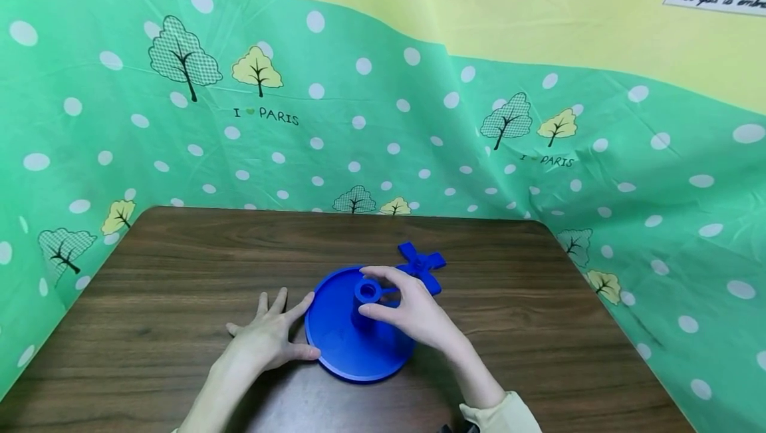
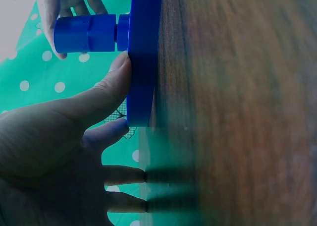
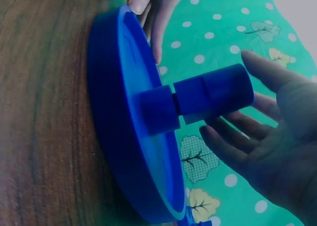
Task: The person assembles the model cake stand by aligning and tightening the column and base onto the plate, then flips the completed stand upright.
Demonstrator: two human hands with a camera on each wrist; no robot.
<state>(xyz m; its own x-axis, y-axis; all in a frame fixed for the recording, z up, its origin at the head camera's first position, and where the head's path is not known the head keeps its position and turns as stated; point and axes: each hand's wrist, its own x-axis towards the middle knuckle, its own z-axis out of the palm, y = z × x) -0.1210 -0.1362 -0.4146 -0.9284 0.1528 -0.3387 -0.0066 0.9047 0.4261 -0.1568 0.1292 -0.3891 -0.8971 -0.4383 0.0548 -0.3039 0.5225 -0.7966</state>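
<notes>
A round blue dish (image 1: 344,353) with a low raised rim lies on the table. From its middle stands a blue hollow post (image 1: 366,291), made of stacked cylinders with a narrow gap seen between them in the right wrist view. My right hand (image 1: 415,310) has its thumb and curled fingers round the post's upper cylinder (image 3: 218,91). My left hand (image 1: 263,340) rests at the dish's left side, fingers spread, with thumb and forefinger touching the rim. Behind my right hand lies a blue piece with flat, petal-like arms (image 1: 421,263), partly hidden.
The brown wood-grain table (image 1: 179,267) ends at a rounded back edge. Behind and beside it hangs a green and yellow cloth (image 1: 335,120) with white dots and printed trees. A small dark object (image 1: 463,428) shows beside the right sleeve.
</notes>
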